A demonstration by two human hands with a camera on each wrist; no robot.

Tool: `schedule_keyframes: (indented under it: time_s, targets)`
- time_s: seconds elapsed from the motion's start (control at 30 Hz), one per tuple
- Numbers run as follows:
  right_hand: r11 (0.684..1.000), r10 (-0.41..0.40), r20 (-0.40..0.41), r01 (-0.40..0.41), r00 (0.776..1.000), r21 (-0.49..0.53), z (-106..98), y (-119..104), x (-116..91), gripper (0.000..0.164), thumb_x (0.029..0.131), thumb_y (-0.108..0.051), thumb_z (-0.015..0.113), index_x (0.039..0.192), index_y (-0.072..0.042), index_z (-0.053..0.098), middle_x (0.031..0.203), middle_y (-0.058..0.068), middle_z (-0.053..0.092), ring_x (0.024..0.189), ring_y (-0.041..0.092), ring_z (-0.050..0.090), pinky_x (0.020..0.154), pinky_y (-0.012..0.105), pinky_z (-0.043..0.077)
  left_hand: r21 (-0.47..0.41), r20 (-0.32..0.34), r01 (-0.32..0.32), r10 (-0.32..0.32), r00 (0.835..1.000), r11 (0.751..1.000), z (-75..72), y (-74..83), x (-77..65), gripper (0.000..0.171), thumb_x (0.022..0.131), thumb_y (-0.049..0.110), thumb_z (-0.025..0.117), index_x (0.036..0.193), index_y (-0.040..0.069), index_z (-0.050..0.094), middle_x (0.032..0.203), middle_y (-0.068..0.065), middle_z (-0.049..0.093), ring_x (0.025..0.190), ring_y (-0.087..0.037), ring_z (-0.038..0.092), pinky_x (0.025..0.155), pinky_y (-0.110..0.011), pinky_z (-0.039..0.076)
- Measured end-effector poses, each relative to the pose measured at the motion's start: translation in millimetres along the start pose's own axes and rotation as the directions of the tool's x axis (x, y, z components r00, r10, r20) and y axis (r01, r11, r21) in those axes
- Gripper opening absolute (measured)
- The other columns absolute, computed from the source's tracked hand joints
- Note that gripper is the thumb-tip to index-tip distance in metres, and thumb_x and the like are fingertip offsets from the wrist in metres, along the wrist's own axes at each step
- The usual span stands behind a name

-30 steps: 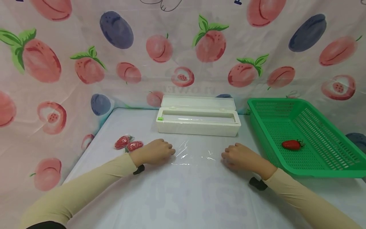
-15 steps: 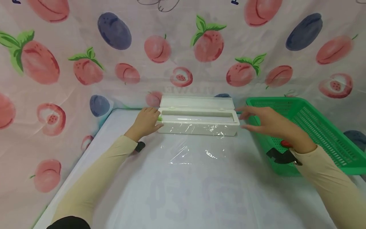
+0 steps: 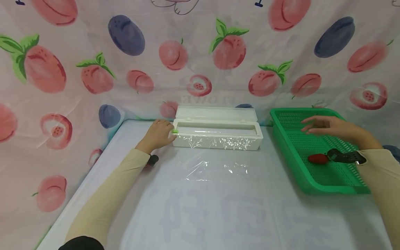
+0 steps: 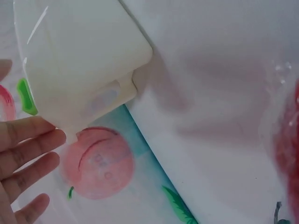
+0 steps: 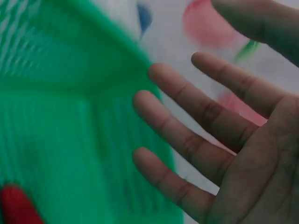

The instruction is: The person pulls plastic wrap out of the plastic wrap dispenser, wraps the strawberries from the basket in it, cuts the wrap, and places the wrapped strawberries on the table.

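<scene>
My left hand (image 3: 158, 134) rests at the left end of a white cling film dispenser (image 3: 217, 141) with its lid raised. In the left wrist view its fingers (image 4: 32, 140) lie loosely extended at the corner, near a green slider (image 4: 26, 96). Clear film (image 3: 215, 166) runs from the dispenser's front onto the table. My right hand (image 3: 335, 128) hovers over the green basket (image 3: 289, 163), fingers spread and holding nothing. A red strawberry (image 3: 318, 158) lies in the basket, partly hidden by the wrist strap. A film-wrapped strawberry (image 4: 287, 144) shows at the left wrist view's right edge.
A white cloth covers the table (image 3: 200, 215). Behind it hangs a fruit-printed curtain (image 3: 193, 45), close to the dispenser's raised lid (image 3: 215, 113). The basket's high walls stand at the right, beside the dispenser.
Both hands have left the film's front edge. The left moved up to the dispenser's left end; the right passed the dispenser's right end and swung right over the basket.
</scene>
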State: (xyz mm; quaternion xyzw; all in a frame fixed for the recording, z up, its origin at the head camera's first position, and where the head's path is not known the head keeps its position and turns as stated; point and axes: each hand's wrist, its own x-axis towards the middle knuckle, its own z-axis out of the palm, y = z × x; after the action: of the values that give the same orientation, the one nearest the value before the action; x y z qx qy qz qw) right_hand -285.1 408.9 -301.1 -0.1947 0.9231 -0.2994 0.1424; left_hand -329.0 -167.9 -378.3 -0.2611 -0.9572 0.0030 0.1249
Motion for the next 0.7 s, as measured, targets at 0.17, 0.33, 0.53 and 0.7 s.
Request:
schedule_keyframes:
  time_s: [0.17, 0.33, 0.53, 0.7]
  targets:
    - [0.985, 0.154, 0.11, -0.161, 0.982, 0.061, -8, 41, -12, 0.04, 0.101, -0.025, 0.041, 0.138, -0.013, 0.035, 0.11, -0.032, 0.051, 0.098, -0.011, 0.056, 0.084, 0.031, 0.053, 0.015, 0.013, 0.016, -0.016, 1.0, 1.0, -0.9, 4.7, 4.9, 0.047, 0.083, 0.049, 0.063, 0.096, 0.004, 0.064, 0.104, -0.013, 0.066, 0.106, -0.031, 0.058, 0.101, -0.045, 0.037]
    - [0.94, 0.199, 0.305, -0.27, 0.931, 0.21, -16, 77, -16, 0.028, 0.103, -0.028, 0.031, 0.129, -0.038, 0.037, 0.111, -0.036, 0.05, 0.102, -0.011, 0.055, 0.098, 0.051, 0.044, 0.051, 0.001, 0.019, -0.019, 1.0, 0.999, 1.0, 5.1, 5.5, 0.045, 0.082, 0.046, 0.067, 0.097, 0.003, 0.064, 0.103, -0.014, 0.066, 0.106, -0.031, 0.058, 0.099, -0.045, 0.039]
    - [0.879, 0.121, 0.519, -0.335, 0.846, 0.341, -21, 108, -16, 0.039, 0.104, -0.029, 0.015, 0.112, -0.06, 0.037, 0.113, -0.04, 0.046, 0.104, -0.015, 0.049, 0.102, 0.057, 0.035, 0.084, -0.034, -0.003, 0.006, 0.999, 0.996, 2.2, 6.0, 3.7, 0.043, 0.081, 0.042, 0.069, 0.094, 0.002, 0.064, 0.099, -0.014, 0.066, 0.102, -0.031, 0.059, 0.096, -0.045, 0.04]
    - [0.822, -0.188, 0.597, -0.208, 0.78, 0.531, -22, 135, -19, 0.043, 0.104, -0.025, 0.015, 0.129, -0.051, 0.038, 0.126, -0.038, 0.042, 0.115, -0.015, 0.045, 0.094, 0.022, 0.044, 0.08, -0.056, -0.015, 0.02, 0.998, 0.997, 4.4, 6.7, 4.4, 0.042, 0.081, 0.04, 0.069, 0.094, 0.001, 0.064, 0.098, -0.015, 0.066, 0.1, -0.032, 0.059, 0.094, -0.045, 0.041]
